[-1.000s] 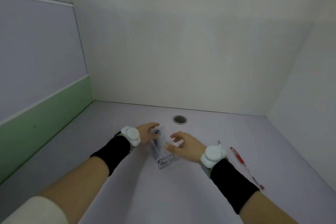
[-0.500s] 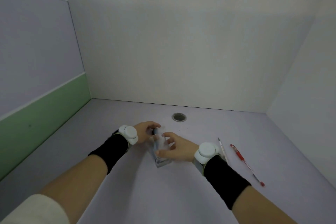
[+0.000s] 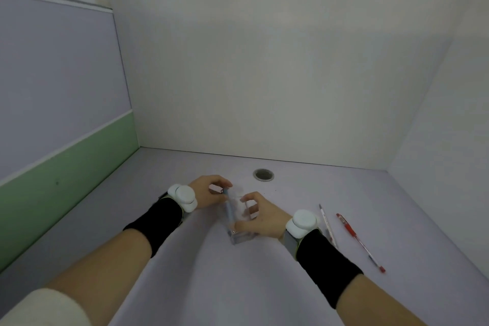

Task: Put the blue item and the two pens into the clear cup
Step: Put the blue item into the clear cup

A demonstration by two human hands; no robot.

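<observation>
The clear cup stands on the pale purple desk between my hands. The slim blue item stands slanted inside it, its top at the rim. My left hand pinches the top of the blue item with its fingertips. My right hand wraps around the cup's right side and holds it. A white pen lies on the desk just right of my right wrist, partly hidden by the wristband. Further right, a red pen lies on the desk, apart from the white one.
A round cable hole sits in the desk behind the cup. White walls close the back and right; a purple and green partition closes the left. Both wrists carry white devices and black bands.
My right hand has closed onto the cup's side. My left hand has lowered the blue item into the cup, which now stands a little further left.
</observation>
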